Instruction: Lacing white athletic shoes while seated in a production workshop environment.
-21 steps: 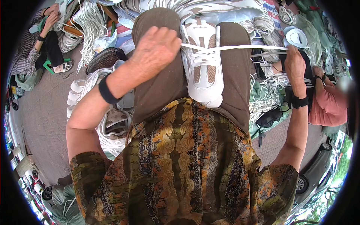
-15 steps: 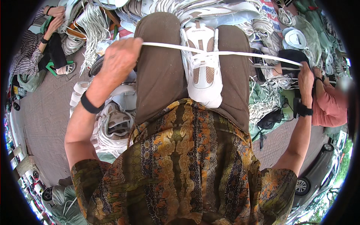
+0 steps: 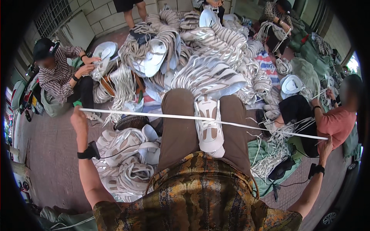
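Between my knees sits a white shoe upper [image 3: 211, 144] with beige mesh panels, its toe toward me. A long white shoelace [image 3: 162, 115] runs nearly straight across the upper's lacing area, slanting down to the right. How it passes through the eyelets is too small to make out. Far out to the left, my left hand [image 3: 79, 122] is closed on one end of the lace. My right hand [image 3: 327, 147], out at the far right, grips the other end. Both arms are spread wide, and both hands are well away from the upper.
Stacked shoe uppers [image 3: 208, 75] pile up beyond my knees. More uppers [image 3: 127, 154] lie at my left. Bundled white laces [image 3: 271, 152] lie on green cloth at my right. People sit working at the left [image 3: 58, 77], the right [image 3: 337, 119] and the far right.
My hands have moved much farther apart, drawing the lace out longer and straighter. The view has tilted up, showing more of the pile and the people beyond.
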A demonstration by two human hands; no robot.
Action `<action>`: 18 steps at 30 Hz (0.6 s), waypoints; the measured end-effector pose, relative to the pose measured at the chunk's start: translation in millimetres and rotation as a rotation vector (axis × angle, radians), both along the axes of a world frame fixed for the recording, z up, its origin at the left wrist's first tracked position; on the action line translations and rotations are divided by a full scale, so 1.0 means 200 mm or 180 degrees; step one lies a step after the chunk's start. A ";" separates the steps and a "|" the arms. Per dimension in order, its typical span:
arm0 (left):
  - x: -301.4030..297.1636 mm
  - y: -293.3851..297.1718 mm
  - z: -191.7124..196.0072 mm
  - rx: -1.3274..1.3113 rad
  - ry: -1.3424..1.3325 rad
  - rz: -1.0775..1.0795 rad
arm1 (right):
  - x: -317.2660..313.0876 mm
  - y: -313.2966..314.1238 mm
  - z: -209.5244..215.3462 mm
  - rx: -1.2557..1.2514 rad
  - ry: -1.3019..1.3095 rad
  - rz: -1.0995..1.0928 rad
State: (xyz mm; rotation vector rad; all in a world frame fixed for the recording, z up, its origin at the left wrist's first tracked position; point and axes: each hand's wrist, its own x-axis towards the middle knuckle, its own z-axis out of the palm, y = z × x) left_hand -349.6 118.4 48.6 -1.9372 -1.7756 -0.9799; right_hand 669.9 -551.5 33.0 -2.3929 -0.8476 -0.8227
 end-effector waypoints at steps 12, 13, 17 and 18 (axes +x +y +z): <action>-0.51 0.01 0.10 0.0924 -0.0682 0.0765 | -0.09 -0.36 0.00 0.0685 0.0145 -0.0707; -0.51 0.01 0.08 0.0690 -0.0771 0.0789 | -0.09 -0.37 -0.01 0.0523 -0.0134 -0.0672; -0.53 -0.02 -0.04 0.0137 -0.0556 0.1195 | -0.11 -0.41 -0.05 0.0698 0.0286 -0.0803; -0.54 -0.03 -0.08 0.0157 -0.0635 0.1202 | -0.12 -0.43 -0.06 0.0690 0.0045 -0.0634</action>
